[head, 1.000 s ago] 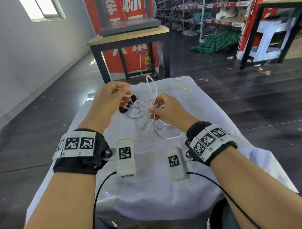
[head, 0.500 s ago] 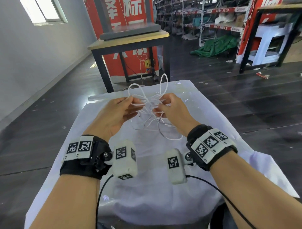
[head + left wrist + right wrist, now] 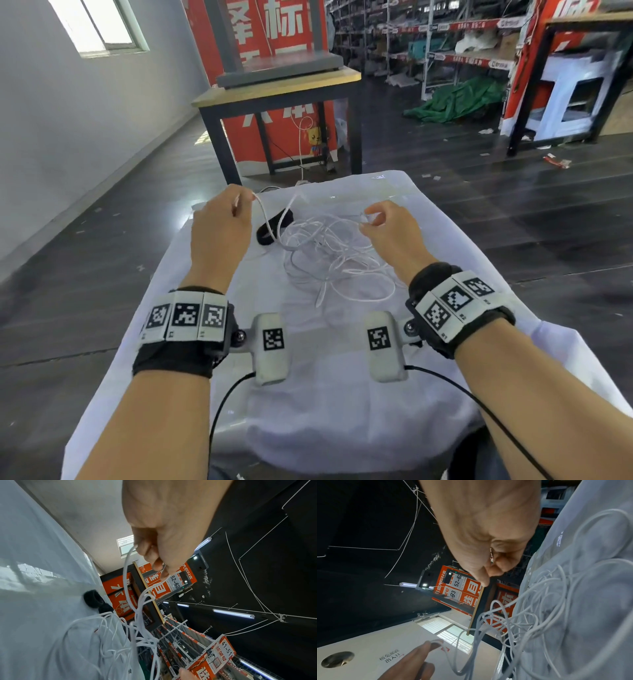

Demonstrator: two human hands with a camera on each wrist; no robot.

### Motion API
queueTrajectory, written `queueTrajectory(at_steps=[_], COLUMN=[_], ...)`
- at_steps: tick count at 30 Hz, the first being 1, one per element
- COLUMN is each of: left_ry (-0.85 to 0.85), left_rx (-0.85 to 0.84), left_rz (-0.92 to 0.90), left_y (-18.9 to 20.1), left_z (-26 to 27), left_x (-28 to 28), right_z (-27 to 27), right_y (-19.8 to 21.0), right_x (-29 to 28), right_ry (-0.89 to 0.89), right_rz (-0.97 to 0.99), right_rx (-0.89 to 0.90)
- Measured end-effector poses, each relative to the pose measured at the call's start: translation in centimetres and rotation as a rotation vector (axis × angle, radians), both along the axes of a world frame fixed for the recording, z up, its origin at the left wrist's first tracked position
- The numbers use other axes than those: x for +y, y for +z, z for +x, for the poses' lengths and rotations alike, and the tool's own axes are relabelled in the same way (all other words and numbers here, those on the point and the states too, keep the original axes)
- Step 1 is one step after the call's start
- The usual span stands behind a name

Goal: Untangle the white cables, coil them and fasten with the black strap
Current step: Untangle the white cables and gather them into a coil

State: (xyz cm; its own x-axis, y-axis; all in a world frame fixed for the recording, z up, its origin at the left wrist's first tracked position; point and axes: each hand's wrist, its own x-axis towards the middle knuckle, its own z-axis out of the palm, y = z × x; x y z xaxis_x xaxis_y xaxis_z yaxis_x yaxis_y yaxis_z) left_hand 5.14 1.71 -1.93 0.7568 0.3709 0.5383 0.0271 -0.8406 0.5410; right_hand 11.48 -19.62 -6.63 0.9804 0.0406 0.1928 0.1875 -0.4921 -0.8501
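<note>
Where cables tangle, ends indistinct, strap half-hidden

Daylight from window; cloth glare; wrist views warped, hands blurred.

— Where does the head view look from?
— Above, forward and down over the white-draped table.
— The wrist views?
— Close behind each hand, sharing the white cables midtable.

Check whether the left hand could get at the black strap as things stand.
Probably yes: the black strap lies on the cloth just beside the left hand, uncovered apart from a cable strand crossing it. But that hand's fingers pinch a white cable, so it must release first.
</note>
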Motion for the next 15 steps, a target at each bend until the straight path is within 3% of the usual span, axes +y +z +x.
queueTrajectory(at_steps=[5,11,15], left_ry=[-0.156,-0.355,-0.411], left_rx=[0.026,0.048,0.006], left_rz=[-0.076,-0.193,-0.207], left_y=[-0.1,0.3,1.4], left_z=[0.2,-0.1,-0.6], left_x=[-0.5,-2.2,-3.2], right_z=[-1.2,-3.0,-3.6], right_y=[1.4,2.4,3.2], right_x=[1.1,3.2,4.7], right_ry=[0.109,0.389,0.518], right_rz=[0.179,0.201,0.079], right_rx=[-0.061,-0.109,-0.104])
